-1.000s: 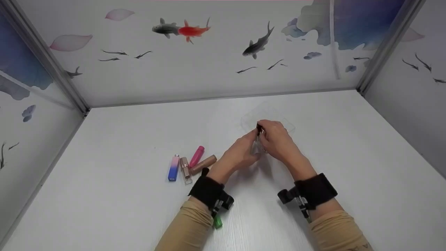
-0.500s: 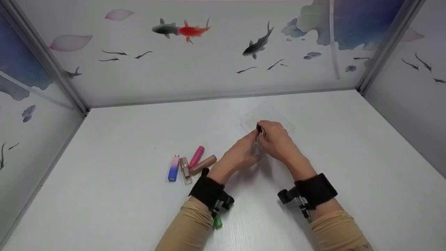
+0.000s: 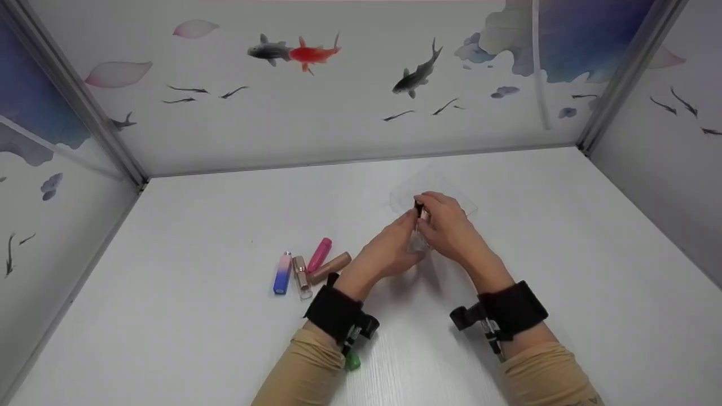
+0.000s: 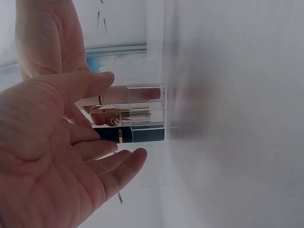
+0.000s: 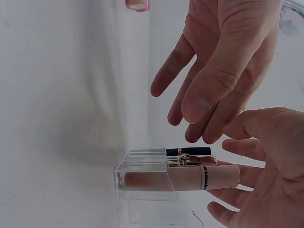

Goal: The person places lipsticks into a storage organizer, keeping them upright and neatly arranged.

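A small clear plastic holder (image 5: 142, 164) stands on the table with three lipstick tubes upright in it. They are a pale pink tube (image 4: 111, 95), a gold one (image 4: 135, 115) and a black one (image 4: 147, 135). My right hand (image 3: 445, 223) curls over their upper ends, its fingers (image 5: 242, 149) pinching at the tube tops; which tube it pinches I cannot tell. Facing it, my left hand (image 3: 389, 245) is beside the holder, with thumb and fingers (image 4: 123, 173) extended and fingertips close to the tubes.
Left of my hands lie a blue-and-pink tube (image 3: 282, 273), a gold tube with clear end (image 3: 301, 276), a bright pink tube (image 3: 320, 255) and a brown tube (image 3: 330, 267). A green tube (image 3: 353, 361) is partly under my left forearm. Behind the hands lies a clear plastic tray (image 3: 403, 189).
My right fingers have shifted slightly at the tube tops, and more of the holder shows between the hands. The left hand stays nearly still; the head view has tilted a little.
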The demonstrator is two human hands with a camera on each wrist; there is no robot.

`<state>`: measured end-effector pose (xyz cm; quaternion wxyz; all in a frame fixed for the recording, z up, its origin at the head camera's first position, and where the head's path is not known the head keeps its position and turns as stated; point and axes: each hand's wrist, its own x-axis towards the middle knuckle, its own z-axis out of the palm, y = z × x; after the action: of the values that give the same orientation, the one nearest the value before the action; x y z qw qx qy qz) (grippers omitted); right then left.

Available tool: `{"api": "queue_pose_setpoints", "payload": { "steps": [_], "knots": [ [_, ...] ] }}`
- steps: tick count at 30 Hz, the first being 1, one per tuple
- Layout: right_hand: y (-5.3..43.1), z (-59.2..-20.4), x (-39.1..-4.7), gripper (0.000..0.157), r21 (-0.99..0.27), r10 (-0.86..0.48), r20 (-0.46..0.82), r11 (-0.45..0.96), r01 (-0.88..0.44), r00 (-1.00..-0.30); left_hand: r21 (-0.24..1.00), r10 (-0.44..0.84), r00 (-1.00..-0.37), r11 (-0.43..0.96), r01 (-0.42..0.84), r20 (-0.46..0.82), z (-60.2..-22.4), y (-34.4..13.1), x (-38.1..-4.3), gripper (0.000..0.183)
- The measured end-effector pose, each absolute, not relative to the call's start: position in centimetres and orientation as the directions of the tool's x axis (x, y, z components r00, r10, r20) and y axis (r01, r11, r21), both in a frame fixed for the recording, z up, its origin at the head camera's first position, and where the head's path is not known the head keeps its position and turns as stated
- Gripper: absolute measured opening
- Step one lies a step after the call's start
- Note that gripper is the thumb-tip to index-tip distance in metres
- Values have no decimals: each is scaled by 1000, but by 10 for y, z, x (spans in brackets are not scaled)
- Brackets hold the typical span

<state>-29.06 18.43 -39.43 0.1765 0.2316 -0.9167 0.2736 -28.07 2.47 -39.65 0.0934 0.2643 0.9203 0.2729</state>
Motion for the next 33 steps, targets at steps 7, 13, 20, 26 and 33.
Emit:
{"api": "queue_pose_setpoints", "payload": {
  "steps": [7,13,20,26,33],
  "knots": [
    [180,-383,-277,41,-476,-289,389,749,-460,-875,513,505,-863,743,430,-10,-383,17,-266,80],
    [176,-376,-264,42,-472,-290,384,754,-456,-877,484,489,-872,764,427,-2,-376,13,-254,78],
    [174,-372,-251,40,-453,-308,409,749,-484,-859,458,500,-866,772,441,-9,-370,12,-242,75],
    [170,-367,-242,40,-453,-337,402,735,-505,-851,417,524,-852,776,473,-8,-364,4,-232,69],
    [164,-370,-229,44,-458,-376,351,729,-508,-857,407,525,-849,789,460,-56,-356,-20,-219,61]
  ]
}}
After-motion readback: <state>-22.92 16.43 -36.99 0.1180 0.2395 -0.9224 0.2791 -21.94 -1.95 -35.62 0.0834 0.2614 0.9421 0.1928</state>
